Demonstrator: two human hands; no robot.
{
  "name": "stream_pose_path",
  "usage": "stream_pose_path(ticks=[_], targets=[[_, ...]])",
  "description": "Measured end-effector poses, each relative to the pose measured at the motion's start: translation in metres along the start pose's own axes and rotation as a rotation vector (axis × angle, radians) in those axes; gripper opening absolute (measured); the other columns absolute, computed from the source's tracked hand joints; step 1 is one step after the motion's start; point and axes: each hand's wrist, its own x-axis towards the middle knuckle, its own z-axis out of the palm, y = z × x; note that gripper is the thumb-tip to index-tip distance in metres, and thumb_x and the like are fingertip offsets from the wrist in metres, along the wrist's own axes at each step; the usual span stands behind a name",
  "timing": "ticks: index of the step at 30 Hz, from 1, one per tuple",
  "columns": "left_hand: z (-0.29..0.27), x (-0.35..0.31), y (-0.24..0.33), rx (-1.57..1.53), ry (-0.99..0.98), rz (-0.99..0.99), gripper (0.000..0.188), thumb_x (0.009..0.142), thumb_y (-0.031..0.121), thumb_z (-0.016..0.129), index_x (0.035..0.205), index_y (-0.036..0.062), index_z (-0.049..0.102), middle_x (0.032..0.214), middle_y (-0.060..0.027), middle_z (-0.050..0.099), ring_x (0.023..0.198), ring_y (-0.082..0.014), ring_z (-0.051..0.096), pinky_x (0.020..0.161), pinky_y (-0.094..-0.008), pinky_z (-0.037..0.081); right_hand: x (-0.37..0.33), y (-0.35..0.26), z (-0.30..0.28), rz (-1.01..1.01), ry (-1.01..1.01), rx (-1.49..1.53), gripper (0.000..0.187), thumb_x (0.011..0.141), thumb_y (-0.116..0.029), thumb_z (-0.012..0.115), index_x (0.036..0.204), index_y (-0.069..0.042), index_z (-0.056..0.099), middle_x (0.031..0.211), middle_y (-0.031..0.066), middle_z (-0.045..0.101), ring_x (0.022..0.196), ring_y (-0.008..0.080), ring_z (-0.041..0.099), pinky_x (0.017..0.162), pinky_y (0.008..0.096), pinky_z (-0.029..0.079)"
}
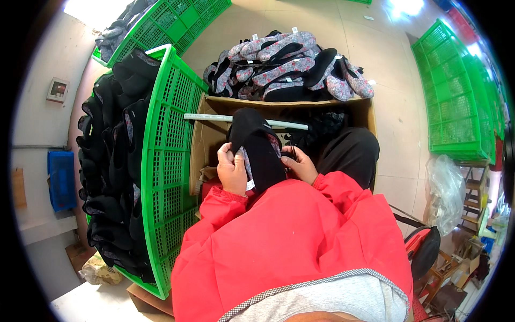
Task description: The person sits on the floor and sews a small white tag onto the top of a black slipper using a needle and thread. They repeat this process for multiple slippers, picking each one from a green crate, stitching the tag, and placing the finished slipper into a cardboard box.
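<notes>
In front of my lap lies a black slipper (pixel 264 161) with a grey-and-red floral lining and a small white label near its lower left edge. My left hand (pixel 232 170) is closed on its left edge, thumb and fingers pinching the fabric. My right hand (pixel 301 165) sits at the slipper's right edge with its fingers curled together. Something thin and dark shows between those fingers, too small to make out. Both arms wear red sleeves.
An open cardboard box (pixel 370 110) with dark items stands ahead, a pale bar (pixel 247 121) across it. Floral slippers (pixel 284 70) are piled beyond. On the left, a green crate (pixel 174 155) holds black slippers (pixel 115 161); more green crates (pixel 450 96) stand right, near a clear plastic bag (pixel 446 188).
</notes>
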Motion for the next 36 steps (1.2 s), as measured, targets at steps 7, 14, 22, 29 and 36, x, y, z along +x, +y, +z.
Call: stream_pose_path(ticks=[7, 14, 22, 29, 36], targets=[[-0.008, 0.017, 0.018, -0.398, 0.089, -0.162, 0.025, 0.100, 0.007, 0.055, 0.123, 0.0000, 0.050, 0.110, -0.0057, 0.065, 0.082, -0.0063, 0.058, 0.066, -0.0185, 0.045, -0.001, 0.002, 0.003, -0.053, -0.146, 0.045, 0.048, 0.092, -0.006, 0.068, 0.135, -0.002, 0.047, 0.123, 0.0080, 0.060, 0.111, 0.0164, 0.059, 0.099, 0.0335, 0.047], [-0.002, 0.013, 0.021, -0.550, -0.113, -0.199, 0.013, 0.099, 0.010, 0.058, 0.110, 0.0026, 0.056, 0.096, 0.0011, 0.060, 0.082, -0.0068, 0.055, 0.075, -0.0223, 0.046, -0.003, -0.002, 0.001, 0.060, -0.129, 0.174, 0.047, 0.091, -0.006, 0.070, 0.133, -0.002, 0.050, 0.119, 0.0080, 0.063, 0.110, 0.0180, 0.061, 0.100, 0.0349, 0.048], [0.005, 0.001, 0.026, -0.692, -0.209, -0.336, 0.015, 0.099, 0.008, 0.056, 0.113, 0.0019, 0.061, 0.103, -0.0011, 0.065, 0.092, -0.0091, 0.059, 0.085, -0.0248, 0.047, 0.008, -0.007, 0.000, -0.066, 0.007, -0.235, 0.033, 0.090, -0.013, 0.073, 0.119, -0.003, 0.062, 0.105, 0.0031, 0.067, 0.097, 0.0104, 0.061, 0.088, 0.0269, 0.048], [0.009, -0.001, 0.025, -0.689, -0.254, -0.339, 0.014, 0.099, 0.009, 0.056, 0.111, 0.0032, 0.061, 0.101, 0.0002, 0.063, 0.091, -0.0080, 0.058, 0.083, -0.0246, 0.047, 0.045, -0.041, 0.043, -0.386, 0.109, -0.648, 0.025, 0.088, -0.023, 0.073, 0.098, -0.002, 0.067, 0.086, 0.0079, 0.066, 0.077, 0.0167, 0.060, 0.071, 0.0303, 0.047], [-0.010, 0.018, 0.061, -0.795, 0.129, -0.340, 0.013, 0.097, 0.015, 0.058, 0.105, 0.0049, 0.057, 0.102, -0.0075, 0.065, 0.091, -0.0185, 0.065, 0.080, -0.0342, 0.053, 0.062, -0.029, 0.031, -0.308, 0.322, -0.439, 0.019, 0.085, -0.018, 0.074, 0.084, -0.001, 0.066, 0.075, 0.0047, 0.066, 0.067, 0.0118, 0.057, 0.064, 0.0282, 0.046]])
